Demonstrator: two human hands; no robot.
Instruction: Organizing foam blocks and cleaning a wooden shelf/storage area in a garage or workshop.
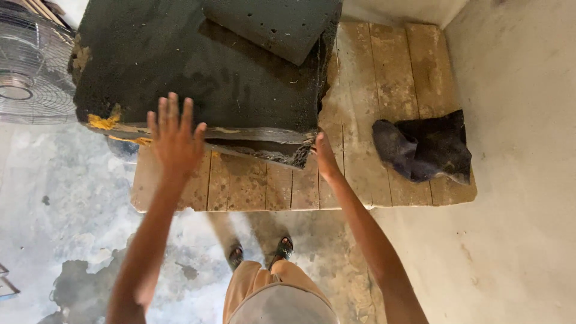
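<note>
Position the dark foam slab (198, 66) squarely on the wooden platform (372, 78); it lies across the platform's left half, its near edge overhanging a thin torn layer, with a smaller grey foam block (276, 24) resting on top at the far side. Keep pressure even on both sides so the crumbling near right corner does not tear further.

Your left hand (175, 139) is spread fully open, fingers splayed, palm down over the slab's near edge; whether it presses the foam or hovers just above it cannot be told from this angle. Your right hand (324, 157) is at the near right corner, fingers curled loosely against the ragged edge, touching it and not gripping anything separate.

A dark crumpled cloth (426, 149) lies well apart on the platform's right side. A metal fan (30, 66) stands at left.
</note>
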